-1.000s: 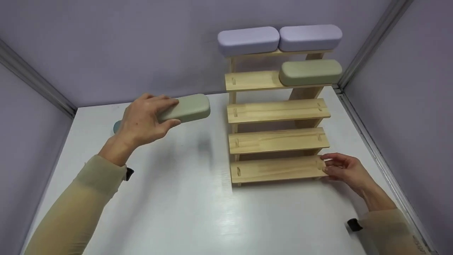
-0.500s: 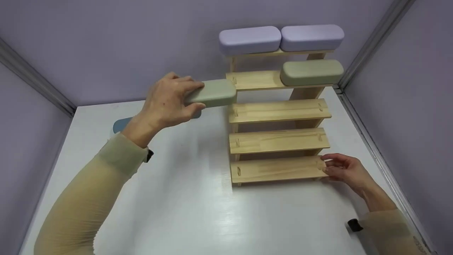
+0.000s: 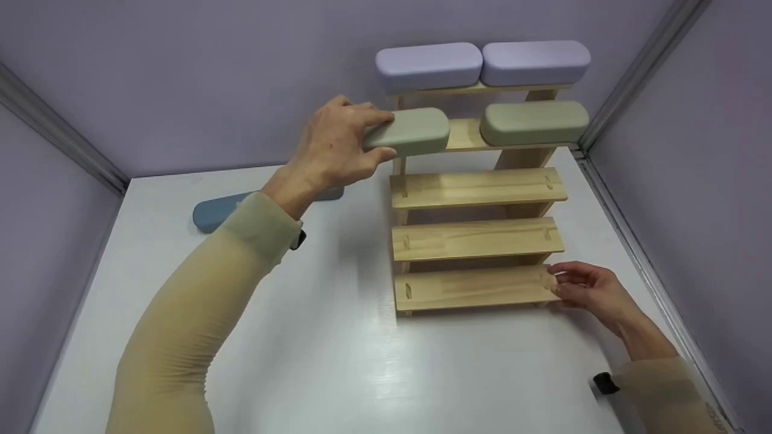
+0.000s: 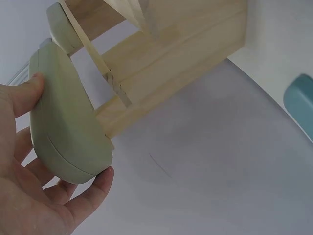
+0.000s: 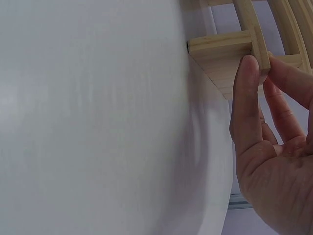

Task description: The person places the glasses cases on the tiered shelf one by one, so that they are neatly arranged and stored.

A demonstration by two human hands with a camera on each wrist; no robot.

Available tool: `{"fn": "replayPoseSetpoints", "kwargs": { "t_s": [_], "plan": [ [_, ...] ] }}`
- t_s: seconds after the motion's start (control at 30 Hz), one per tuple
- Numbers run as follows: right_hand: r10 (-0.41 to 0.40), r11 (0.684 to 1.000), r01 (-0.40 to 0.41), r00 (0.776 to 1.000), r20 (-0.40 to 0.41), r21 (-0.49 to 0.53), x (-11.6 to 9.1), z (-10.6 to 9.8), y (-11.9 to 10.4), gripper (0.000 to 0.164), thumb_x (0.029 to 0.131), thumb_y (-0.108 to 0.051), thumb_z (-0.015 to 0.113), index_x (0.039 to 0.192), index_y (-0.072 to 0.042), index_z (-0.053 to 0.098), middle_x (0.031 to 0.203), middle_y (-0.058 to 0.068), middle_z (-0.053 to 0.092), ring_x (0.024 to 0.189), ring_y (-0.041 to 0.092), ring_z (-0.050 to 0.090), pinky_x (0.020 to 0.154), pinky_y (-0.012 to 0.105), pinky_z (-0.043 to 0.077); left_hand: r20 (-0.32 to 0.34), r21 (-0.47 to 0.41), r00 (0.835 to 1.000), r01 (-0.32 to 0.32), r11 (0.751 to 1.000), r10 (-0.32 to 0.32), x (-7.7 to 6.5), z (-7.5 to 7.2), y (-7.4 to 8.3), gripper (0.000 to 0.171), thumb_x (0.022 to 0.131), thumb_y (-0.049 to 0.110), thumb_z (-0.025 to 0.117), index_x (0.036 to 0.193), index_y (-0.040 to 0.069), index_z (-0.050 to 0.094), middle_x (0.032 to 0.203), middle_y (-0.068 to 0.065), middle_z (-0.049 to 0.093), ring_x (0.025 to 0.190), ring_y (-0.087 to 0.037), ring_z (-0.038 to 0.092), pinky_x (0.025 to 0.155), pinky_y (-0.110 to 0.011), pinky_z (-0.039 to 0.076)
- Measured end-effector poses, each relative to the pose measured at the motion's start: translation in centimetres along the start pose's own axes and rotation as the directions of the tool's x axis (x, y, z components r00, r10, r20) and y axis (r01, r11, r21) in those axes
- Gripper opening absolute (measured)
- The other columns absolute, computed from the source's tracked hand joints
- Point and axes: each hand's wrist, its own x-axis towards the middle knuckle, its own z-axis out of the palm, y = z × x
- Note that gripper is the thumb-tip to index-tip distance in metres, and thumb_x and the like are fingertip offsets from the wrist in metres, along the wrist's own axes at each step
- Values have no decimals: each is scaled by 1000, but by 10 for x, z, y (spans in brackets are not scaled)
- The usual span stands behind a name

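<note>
My left hand [image 3: 341, 144] grips a pale green glasses case [image 3: 416, 131] by its left end. In the head view it overlaps the left part of the second tier from the top of a stepped wooden rack [image 3: 476, 241]. Whether it touches that tier, I cannot tell. The left wrist view shows my thumb on one side of the case [image 4: 68, 117] and fingers on the other. On the same tier, to the right, lies another green glasses case [image 3: 535, 123]. My right hand [image 3: 594, 295] pinches the right end of the lowest tier between thumb and fingers, as the right wrist view confirms.
Two lavender glasses cases [image 3: 429, 65] sit side by side on the top tier. A blue glasses case [image 3: 217, 212] lies on the white table [image 3: 313, 337] at the left, partly behind my left arm. Grey-purple walls [image 3: 211, 84] enclose the table at the back and sides.
My left hand has carried the green glasses case right and toward the back, from over the table to the second tier. More of the blue case shows now. My right hand stays put.
</note>
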Motion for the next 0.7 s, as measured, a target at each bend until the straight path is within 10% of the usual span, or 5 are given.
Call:
{"fn": "replayPoseSetpoints", "kwargs": {
  "t_s": [0.7],
  "plan": [
    [12, 1000, -12, 1000, -1, -13, -1, 0, -1, 36, 103, 2, 75, 139, -1, 73, 107, -7, 81, 97, 9, 81, 85, 34, 71, 28, 42, 1000, 6, 999, -7, 49, 54, 27, 54, 103, 41, 82, 152, 23, 71, 145, -1, 77, 127, -33, 64, 110, -46, 57]
  ]
}}
